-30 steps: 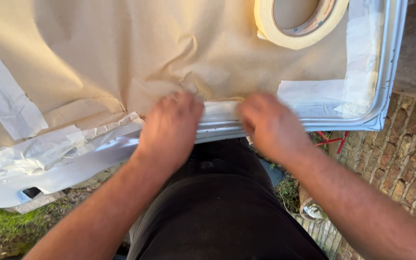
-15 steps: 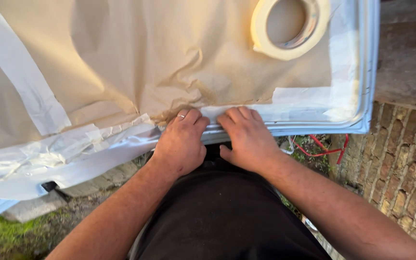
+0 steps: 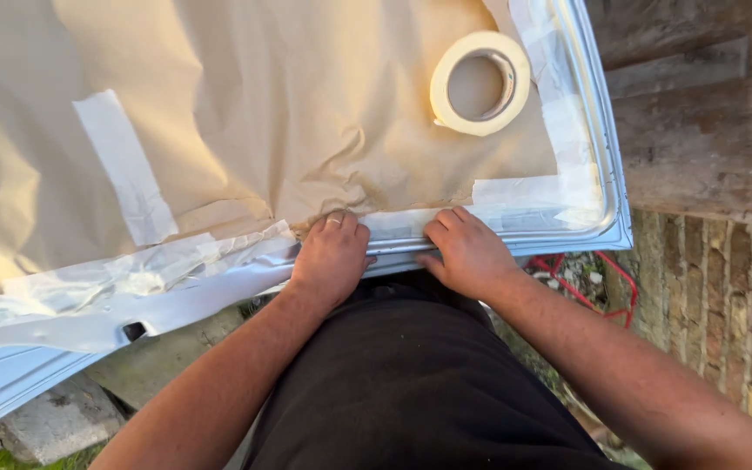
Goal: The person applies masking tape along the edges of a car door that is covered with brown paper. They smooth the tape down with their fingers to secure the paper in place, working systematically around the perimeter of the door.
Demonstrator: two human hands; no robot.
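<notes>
Pressing hands [image 3: 332, 257] on taped paper [image 3: 306, 130]

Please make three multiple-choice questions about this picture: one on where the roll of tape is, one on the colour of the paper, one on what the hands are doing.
1. Where does the roll of tape lie?
A. on the paper near the far right corner
B. on the brick ground
C. in the left hand

2. What colour is the paper?
A. blue
B. tan
C. black

3. How are both hands?
A. lifted in the air
B. holding scissors
C. pressed flat on the near edge

Answers:
1 A: the roll of tape rests on the paper.
2 B: it is tan.
3 C: left hand and right hand press the taped edge.
</notes>
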